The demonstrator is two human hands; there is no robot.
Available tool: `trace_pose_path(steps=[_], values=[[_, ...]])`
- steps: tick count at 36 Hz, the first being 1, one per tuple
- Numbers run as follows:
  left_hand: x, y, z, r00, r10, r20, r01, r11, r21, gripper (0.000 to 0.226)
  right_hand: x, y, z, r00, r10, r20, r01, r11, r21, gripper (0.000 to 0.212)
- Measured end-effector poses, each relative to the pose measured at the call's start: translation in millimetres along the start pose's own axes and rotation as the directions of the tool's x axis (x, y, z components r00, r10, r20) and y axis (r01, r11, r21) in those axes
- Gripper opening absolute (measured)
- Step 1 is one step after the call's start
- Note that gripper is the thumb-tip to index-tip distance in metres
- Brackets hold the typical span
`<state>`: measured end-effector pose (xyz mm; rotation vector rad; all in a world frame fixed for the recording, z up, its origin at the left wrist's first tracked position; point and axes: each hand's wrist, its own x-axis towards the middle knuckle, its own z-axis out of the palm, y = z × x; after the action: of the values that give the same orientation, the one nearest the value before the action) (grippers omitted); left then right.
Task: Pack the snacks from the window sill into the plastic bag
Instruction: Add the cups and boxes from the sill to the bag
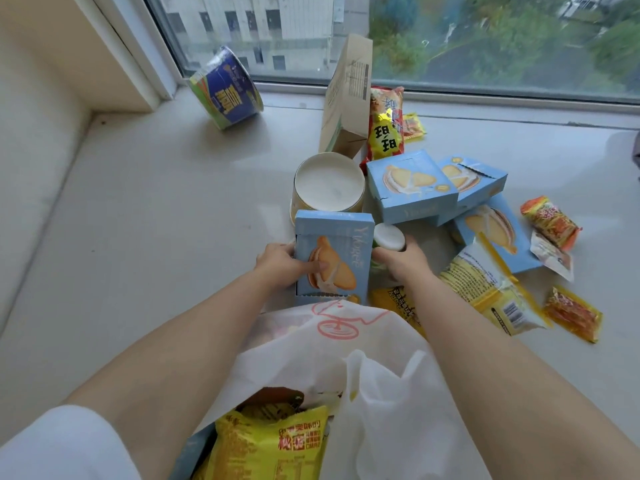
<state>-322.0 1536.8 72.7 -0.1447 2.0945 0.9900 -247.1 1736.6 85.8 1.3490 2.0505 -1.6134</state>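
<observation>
- Hands first: the left hand (282,259) grips a blue sandwich-biscuit box (333,258) by its left edge, thumb across the printed face, holding it upright so it can probably drop edge-first into the bag.
- Right hand (401,261) is curled round a small white-capped jar (388,237), touching the box's right side; taking two items at once looks like a way to save a trip.
- Plastic bag (346,344), white with a red line drawing, lies at 6 o'clock from the hands, mouth toward the person; a yellow snack packet (270,441) already sits in it, so packing is under way but far from done.
- Snacks yet to pack lie on the window sill (156,202): three more blue biscuit boxes (412,185) overlapping at 2 o'clock from the hands, a round paper tub (329,185) at 12, and a tall cardboard box (346,95) standing beyond it beside a red-and-yellow packet (386,123).
- Blue bowl-noodle tub (225,88) lies tipped at 11 o'clock, well apart in the window corner.
- Yellow pouch (491,289) and small orange sachets (550,223) are scattered at 3 to 4 o'clock.
- Likely risk: the limp bag mouth may fold shut, since neither hand holds it open.
</observation>
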Motion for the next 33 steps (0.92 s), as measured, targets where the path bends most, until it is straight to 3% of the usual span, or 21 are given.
trace_pose_path(steps=[7,9,12,16,22,26,33], values=[[-29,3,0,0.974,0.011,0.228,0.054,0.959,-0.277,0.023,-26,-7,3,0.982,0.045,0.182,-0.097,0.954,0.285,0.051],[-38,6,0,0.972,0.05,0.23,0.028,0.946,-0.324,0.021,-36,-16,3,0.98,0.001,0.199,-0.067,0.944,0.324,0.059],[-53,16,-10,0.98,0.11,0.168,-0.05,0.944,-0.327,0.022,-48,-27,-1,0.984,-0.058,0.17,-0.009,0.93,0.368,0.075],[-87,39,-30,0.969,0.237,0.069,-0.202,0.922,-0.332,0.018,-81,-46,-10,0.986,-0.144,0.077,0.101,0.908,0.407,0.053],[-159,60,-57,0.896,0.408,-0.172,-0.441,0.79,-0.425,0.017,-145,-71,-22,0.957,-0.29,0.003,0.246,0.817,0.522,0.056],[-213,50,-69,0.849,0.454,-0.271,-0.528,0.701,-0.48,0.016,-187,-69,-27,0.924,-0.379,0.039,0.266,0.716,0.645,0.033],[-286,-21,-68,0.828,0.451,-0.332,-0.555,0.744,-0.372,0.01,-243,-15,-17,0.867,-0.46,0.193,0.178,0.647,0.741,0.059]])
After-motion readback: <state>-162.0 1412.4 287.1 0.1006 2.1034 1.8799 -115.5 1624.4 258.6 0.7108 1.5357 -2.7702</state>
